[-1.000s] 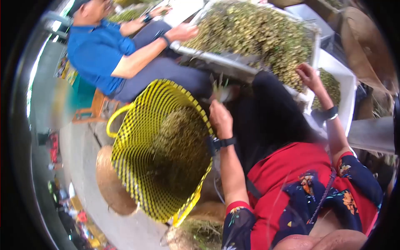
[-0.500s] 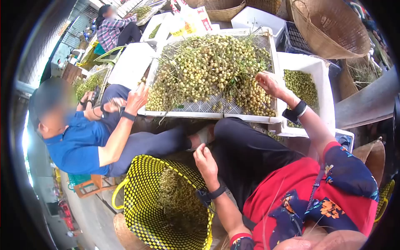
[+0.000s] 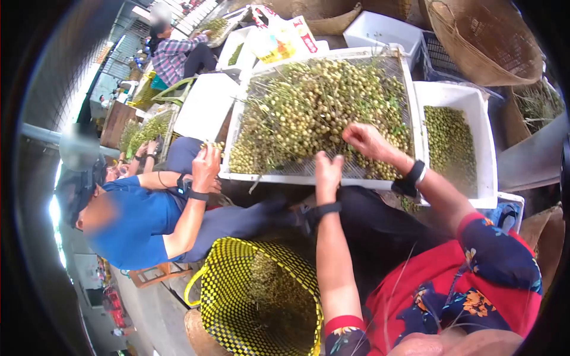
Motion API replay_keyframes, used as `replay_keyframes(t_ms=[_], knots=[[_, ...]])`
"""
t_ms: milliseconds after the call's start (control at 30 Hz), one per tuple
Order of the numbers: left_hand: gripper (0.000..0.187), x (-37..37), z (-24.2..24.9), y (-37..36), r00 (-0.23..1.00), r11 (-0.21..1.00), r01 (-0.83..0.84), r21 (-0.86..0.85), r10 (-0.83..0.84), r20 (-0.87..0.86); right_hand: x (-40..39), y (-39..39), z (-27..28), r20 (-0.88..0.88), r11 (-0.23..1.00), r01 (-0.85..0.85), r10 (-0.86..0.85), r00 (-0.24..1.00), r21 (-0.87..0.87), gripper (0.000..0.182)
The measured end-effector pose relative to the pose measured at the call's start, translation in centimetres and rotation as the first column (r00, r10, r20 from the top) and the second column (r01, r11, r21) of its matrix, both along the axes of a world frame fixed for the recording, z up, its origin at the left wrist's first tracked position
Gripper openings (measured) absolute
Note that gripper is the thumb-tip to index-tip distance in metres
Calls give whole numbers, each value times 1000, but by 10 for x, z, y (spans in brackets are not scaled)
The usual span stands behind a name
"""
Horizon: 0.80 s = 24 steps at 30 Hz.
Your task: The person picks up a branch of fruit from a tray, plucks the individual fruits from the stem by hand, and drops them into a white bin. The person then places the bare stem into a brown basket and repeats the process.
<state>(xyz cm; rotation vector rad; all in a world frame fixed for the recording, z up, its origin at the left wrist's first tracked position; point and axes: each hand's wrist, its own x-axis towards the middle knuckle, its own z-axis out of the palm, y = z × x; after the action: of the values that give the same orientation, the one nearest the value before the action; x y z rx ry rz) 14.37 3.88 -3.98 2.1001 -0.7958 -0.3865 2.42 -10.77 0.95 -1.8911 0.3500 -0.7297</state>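
Observation:
Small round yellow-green fruits with thin stems are heaped on a white mesh tray. My left hand is over the tray's front edge, just below the heap, with fingers closed; what they hold, if anything, is too small to tell. To its right, my right hand is above the fruits with its fingers curled together; anything inside them is hidden. Both wrists wear dark bands.
A white box of loose fruits stands right of the tray. A yellow-black woven basket holds stems near my lap. A co-worker in blue sits at the left, one hand at the tray. Another person sits behind. Wicker baskets stand back right.
My left hand has moved up from above the woven basket to the tray's front edge. My right hand has moved left and down over the fruits. The view has shifted slightly.

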Motion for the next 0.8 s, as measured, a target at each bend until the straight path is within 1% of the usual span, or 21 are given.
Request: replay_keyframes(t_ms=[67,100,133,167,200,233,267,300,333,367,400,433,467,533,567,600,633,667,700,733,800], knots=[[67,11,-20,-30,997,955,64,288,-71,12,-12,14,3,-47,1000,-4,5,999,20,9],[53,22,-32,-37,996,960,84,267,-91,14,-17,13,1,-36,1000,10,-9,999,24,9],[53,21,-18,-36,994,954,99,284,-108,18,-25,18,-5,-72,992,-13,22,997,123,9],[46,17,12,-35,940,940,170,297,-65,-334,-30,20,-10,-104,975,-32,56,993,222,9],[39,13,30,-36,766,928,237,287,3,-642,-34,19,-15,-101,972,-14,39,994,235,9],[28,9,33,-32,697,965,166,201,30,-717,-38,19,-17,-105,960,-9,39,994,279,9],[28,5,37,-28,697,961,178,211,28,-717,-42,17,-19,-108,947,-7,44,993,320,8],[27,3,42,-25,861,974,90,206,28,-507,-43,16,-21,-122,946,12,29,992,323,9],[27,1,42,-21,964,984,5,177,43,-263,-43,14,-21,-118,943,16,25,993,333,9],[27,8,31,-17,997,990,18,140,-7,-81,-43,13,-21,-145,944,7,43,989,329,10],[27,7,26,-10,997,988,15,151,-3,-79,-42,13,-21,-171,946,-7,65,983,323,11],[28,-3,45,-8,998,982,57,179,-58,2,-41,14,-20,-163,965,-3,47,986,262,11],[29,-13,65,-6,990,973,95,209,-115,83,-40,16,-9,-156,964,-10,53,986,266,11],[29,-23,81,0,983,966,110,233,-140,116,-39,18,-3,-97,987,-9,25,995,161,10],[28,-24,84,4,958,955,137,263,-195,211,-41,17,-1,-131,987,-34,54,990,155,16],[28,-26,86,9,920,941,161,298,-253,299,-43,20,1,-126,986,-28,49,991,162,16],[25,-30,94,12,887,927,169,334,-291,358,-46,24,15,-124,997,7,-16,992,-72,26],[25,-38,111,13,885,923,176,341,-301,357,-50,27,37,-110,953,44,-81,991,-300,37],[24,-46,129,13,863,904,162,397,-325,387,-51,27,34,-87,938,-41,12,996,-343,57],[23,-52,144,11,839,881,147,449,-351,416,-49,31,43,-33,903,-53,43,999,-427,60],[21,-57,160,6,813,845,170,507,-411,412,-43,38,49,37,900,-63,88,995,-431,58]])
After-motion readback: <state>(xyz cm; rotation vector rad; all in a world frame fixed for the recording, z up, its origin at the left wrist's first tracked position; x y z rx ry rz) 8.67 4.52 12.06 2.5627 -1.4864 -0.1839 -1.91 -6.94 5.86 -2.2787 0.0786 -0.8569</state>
